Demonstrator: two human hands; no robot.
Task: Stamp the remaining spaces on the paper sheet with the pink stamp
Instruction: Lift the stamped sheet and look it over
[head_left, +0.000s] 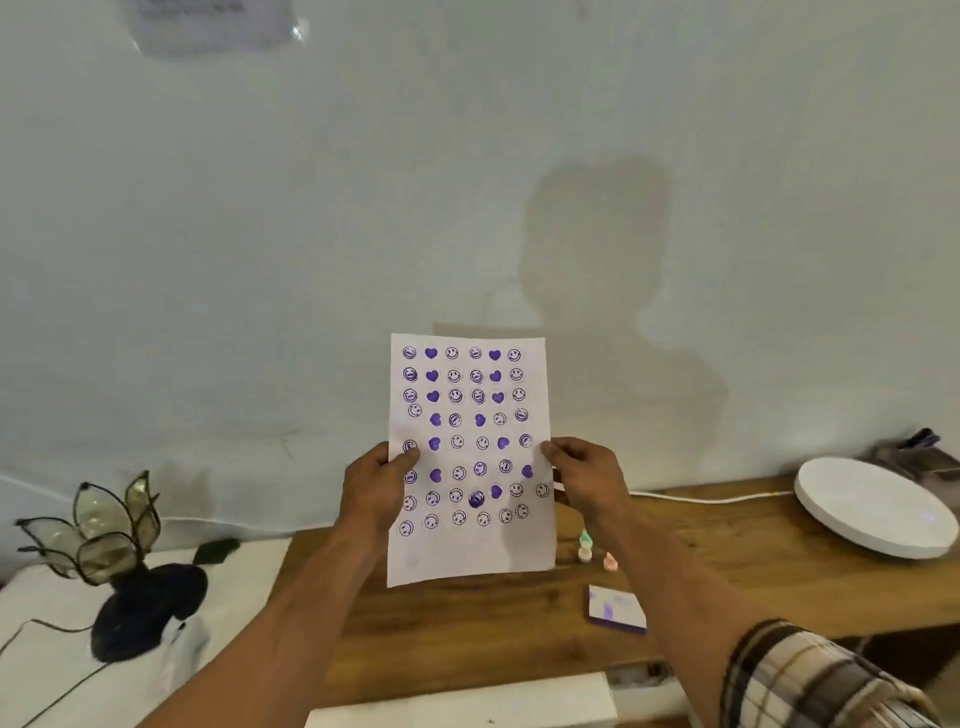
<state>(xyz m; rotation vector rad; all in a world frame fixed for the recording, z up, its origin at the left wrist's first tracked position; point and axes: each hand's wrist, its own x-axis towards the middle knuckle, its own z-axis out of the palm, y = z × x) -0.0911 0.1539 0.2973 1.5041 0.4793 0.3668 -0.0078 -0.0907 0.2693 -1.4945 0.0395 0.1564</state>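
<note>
Paper sheet (470, 551) held upright above the wooden table, rows of purple smiley and heart prints, bottom strip blank; pink stamp (610, 562) standing on the table, just right of the sheet's lower corner

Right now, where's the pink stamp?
Head view: the pink stamp stands on the wooden table, right of the held paper sheet, beside the green stamp.

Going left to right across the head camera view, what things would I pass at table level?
Glass petal-shaped lamp on a black base → stamped white paper sheet held up in both hands → small pink stamp → round white disc.
</note>
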